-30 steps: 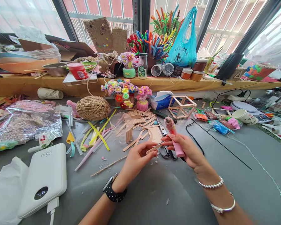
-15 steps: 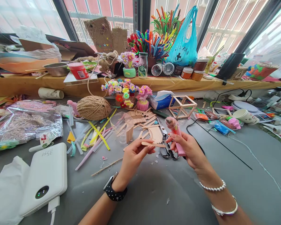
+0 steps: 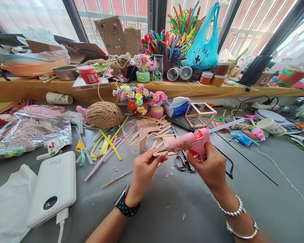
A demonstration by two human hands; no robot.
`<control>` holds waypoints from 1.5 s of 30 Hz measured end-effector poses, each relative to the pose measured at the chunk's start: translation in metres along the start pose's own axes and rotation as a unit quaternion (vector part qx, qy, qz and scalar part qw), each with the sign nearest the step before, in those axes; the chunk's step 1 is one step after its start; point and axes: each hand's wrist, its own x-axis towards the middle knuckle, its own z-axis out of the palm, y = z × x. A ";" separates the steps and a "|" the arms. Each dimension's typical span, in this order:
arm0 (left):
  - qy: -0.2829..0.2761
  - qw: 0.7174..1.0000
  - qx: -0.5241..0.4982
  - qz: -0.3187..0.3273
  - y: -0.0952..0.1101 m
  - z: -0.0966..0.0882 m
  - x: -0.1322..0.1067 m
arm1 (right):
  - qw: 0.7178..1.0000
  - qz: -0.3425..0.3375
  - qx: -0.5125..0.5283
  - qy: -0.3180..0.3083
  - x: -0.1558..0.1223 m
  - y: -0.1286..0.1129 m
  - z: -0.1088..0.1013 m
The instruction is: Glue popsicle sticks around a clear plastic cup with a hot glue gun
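Observation:
My left hand (image 3: 147,168) pinches a wooden craft stick (image 3: 157,154) between thumb and fingers, above the table. My right hand (image 3: 209,164) is wrapped around the handle of a pink hot glue gun (image 3: 186,141), a clear glue stick (image 3: 226,125) poking out of its back. The gun points left, its metal nozzle at the craft stick by my left fingertips; whether they touch I cannot tell. Below the gun lie black-handled scissors (image 3: 182,162), partly covered by it. Behind my hands is a loose pile of craft sticks (image 3: 164,130) beside a clear plastic cup (image 3: 134,135).
A stick-built cube frame (image 3: 201,114) stands behind the gun. A ball of twine (image 3: 104,114) and flower pots, one a pink pot (image 3: 157,112), line the back. A white power bank (image 3: 53,189) lies at left. Scissors, straws and a black cord (image 3: 228,165) lie around.
My right hand has turned the glue gun from upright to sideways, bringing its nozzle left to the craft stick. My left hand still holds the stick, now mostly behind its fingers.

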 end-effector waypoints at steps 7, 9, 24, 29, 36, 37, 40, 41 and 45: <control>0.012 1.000 0.000 -0.003 -0.001 0.000 0.001 | 1.000 -0.020 -0.019 0.011 -0.003 0.003 0.002; 0.013 1.000 -0.001 -0.001 0.000 0.000 0.000 | 0.999 -0.039 -0.020 0.023 -0.003 0.003 0.002; 0.008 0.999 0.007 0.041 -0.001 0.001 -0.001 | 0.988 -0.129 0.005 0.088 0.000 0.006 0.007; 0.007 0.999 0.004 0.044 -0.001 0.001 0.000 | 0.987 -0.134 0.006 0.090 0.000 0.006 0.007; 0.007 0.999 0.011 0.042 -0.001 0.001 0.000 | 0.986 -0.131 -0.002 0.102 0.001 0.008 0.006; 0.006 0.999 0.011 0.043 -0.001 0.001 0.000 | 0.986 -0.130 -0.004 0.103 0.002 0.008 0.005; 0.006 0.999 0.008 0.044 -0.003 0.001 0.000 | 0.986 -0.130 -0.008 0.102 0.002 0.009 0.005; 0.008 0.999 0.007 0.043 -0.004 0.001 0.000 | 0.986 -0.131 -0.010 0.101 0.002 0.009 0.005; 0.007 0.999 0.012 0.039 -0.004 0.000 0.000 | 0.986 -0.134 -0.009 0.098 0.002 0.010 0.005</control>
